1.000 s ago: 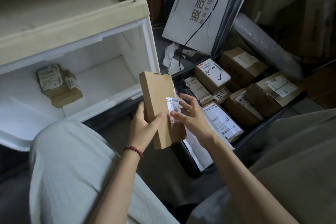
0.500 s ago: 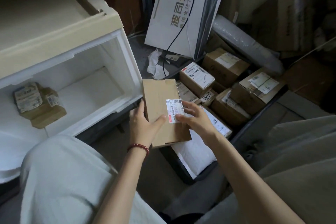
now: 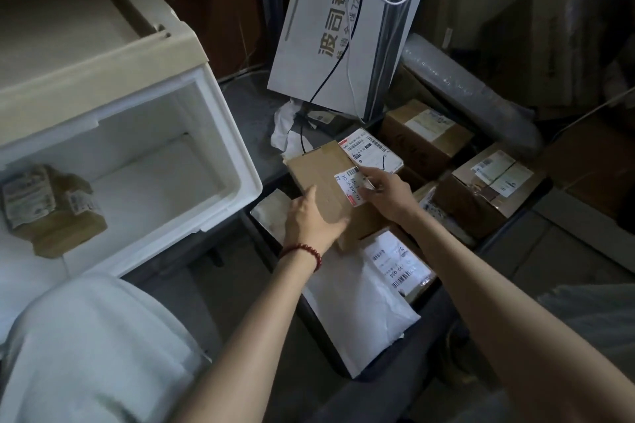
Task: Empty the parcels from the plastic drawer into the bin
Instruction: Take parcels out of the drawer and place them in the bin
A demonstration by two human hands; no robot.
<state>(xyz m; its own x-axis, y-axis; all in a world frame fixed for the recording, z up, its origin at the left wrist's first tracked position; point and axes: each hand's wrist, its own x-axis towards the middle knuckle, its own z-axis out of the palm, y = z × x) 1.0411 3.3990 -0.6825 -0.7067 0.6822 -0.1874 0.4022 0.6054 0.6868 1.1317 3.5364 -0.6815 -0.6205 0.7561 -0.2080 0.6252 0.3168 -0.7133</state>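
Cardboard parcel [image 3: 319,178] lies flat between your two hands, low over the bin [image 3: 443,285]. Its long axis runs from your left palm away toward the bin's far end. Your left hand [image 3: 311,220] grips the near left edge with the thumb laid across the top face. Your right hand [image 3: 385,196] pinches the right edge, fingertips on the white label [image 3: 348,187]. Directly beneath both hands lie a white mailer bag [image 3: 360,302] and other boxes, so by the look of it you only need to let go straight down. Whether the parcel already rests on them cannot be told. One taped parcel [image 3: 51,209] sits in the plastic drawer [image 3: 240,161], well off to the left of your left hand, the nearer hand for it.
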